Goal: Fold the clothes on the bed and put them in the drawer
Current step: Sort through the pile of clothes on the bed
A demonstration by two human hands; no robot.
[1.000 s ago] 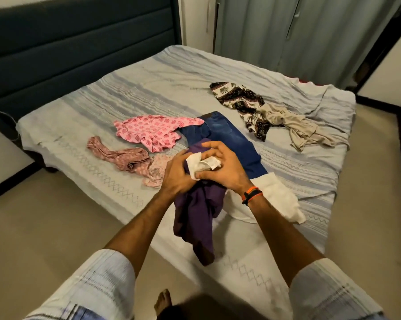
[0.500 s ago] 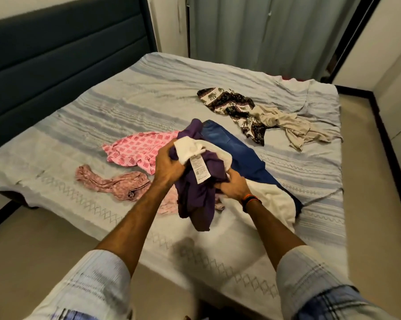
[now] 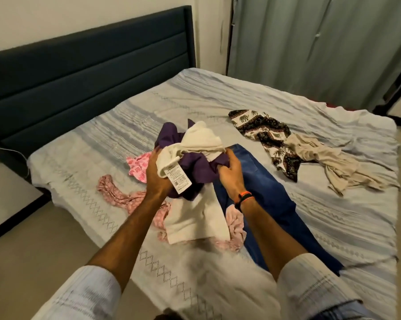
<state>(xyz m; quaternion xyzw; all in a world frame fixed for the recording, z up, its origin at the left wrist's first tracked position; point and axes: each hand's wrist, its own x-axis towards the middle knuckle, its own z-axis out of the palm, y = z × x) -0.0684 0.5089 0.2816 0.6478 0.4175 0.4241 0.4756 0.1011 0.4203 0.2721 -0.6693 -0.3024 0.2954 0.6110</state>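
Head view — purple-and-cream garment (image 3: 196,168) between both fingers (image 3: 229,161)

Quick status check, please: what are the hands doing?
Left hand and right hand gripping purple-and-white garment, unfolded. Jeans on the bed beneath.

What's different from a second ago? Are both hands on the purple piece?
Yes. The left hand and right hand have lifted the purple and cream garment higher and bunched it; its white label now hangs out front. The right hand shifted its grip from the top to the side. The jeans, pink clothes and elephant-print piece lie as before.
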